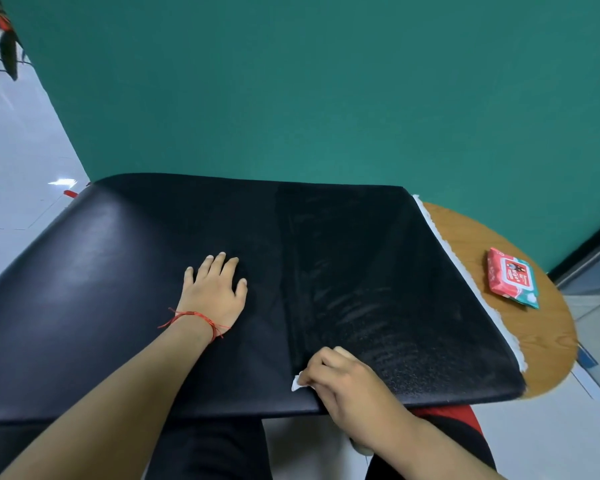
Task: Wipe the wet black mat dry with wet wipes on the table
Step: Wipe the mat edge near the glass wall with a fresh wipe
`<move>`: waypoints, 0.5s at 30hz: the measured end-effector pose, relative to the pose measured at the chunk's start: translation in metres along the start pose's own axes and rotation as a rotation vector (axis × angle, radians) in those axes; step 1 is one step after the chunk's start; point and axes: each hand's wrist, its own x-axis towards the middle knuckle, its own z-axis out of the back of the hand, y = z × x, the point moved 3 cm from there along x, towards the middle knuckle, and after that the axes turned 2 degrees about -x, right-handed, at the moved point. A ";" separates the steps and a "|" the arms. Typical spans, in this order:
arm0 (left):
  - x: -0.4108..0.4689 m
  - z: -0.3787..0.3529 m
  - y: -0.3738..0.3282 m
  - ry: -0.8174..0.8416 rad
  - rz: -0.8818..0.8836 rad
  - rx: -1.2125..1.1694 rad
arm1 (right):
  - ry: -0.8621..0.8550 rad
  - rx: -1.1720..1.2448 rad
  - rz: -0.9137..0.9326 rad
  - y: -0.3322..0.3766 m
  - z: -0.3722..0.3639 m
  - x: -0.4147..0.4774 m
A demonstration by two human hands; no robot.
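mat [118,271]: black, covers nearly the whole desk and droops off the left and near sides. The left half has a dull, even sheen. The right half is darker and streaky, so my guess is that's the half being worked on.

desk [541,341]: round, wood, only a slice shows past the mat's right edge.

left grip [215,292]: palm down around the middle of the mat, fingers straight and spread, holding nothing. Pretty sure it's there to pin the mat so it doesn't slide or bunch up under the wiping.

right grip [343,379]: fingers curled and clamped on the wipe, pressed down at the mat's near edge, right where the dull half meets the streaky half. Looks like the end or the start of a stroke (can't say which from one shot).

trim [478,295]: white fuzzy strip running along the mat's right edge. Can't tell if it's part of the mat or a cloth underneath.

pack [512,277]: red and teal wipes pack, flat on the bare wood, right of the mat and well apart from both grips. Parked off the mat so it isn't in the way, but easy to reach for a fresh sheet.

wipe [297,383]: white, bunched up, only a corner pokes out left of the right grip, touching the mat.

string [194,315]: red thread on the left wrist, just worn.
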 end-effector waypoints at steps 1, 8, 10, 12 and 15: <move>0.000 0.000 0.000 -0.001 -0.001 0.000 | -0.003 -0.011 -0.002 0.003 0.001 -0.005; 0.002 -0.002 0.001 -0.005 -0.007 -0.006 | -0.092 -0.124 -0.115 -0.012 0.016 -0.032; 0.001 -0.001 0.001 -0.013 -0.006 0.000 | -0.194 -0.184 -0.271 -0.037 0.026 -0.036; 0.001 -0.002 0.000 -0.019 -0.007 0.004 | -0.267 -0.257 -0.420 -0.064 0.040 -0.035; 0.002 -0.002 0.000 -0.027 -0.010 0.009 | -0.318 -0.276 -0.599 -0.092 0.054 -0.018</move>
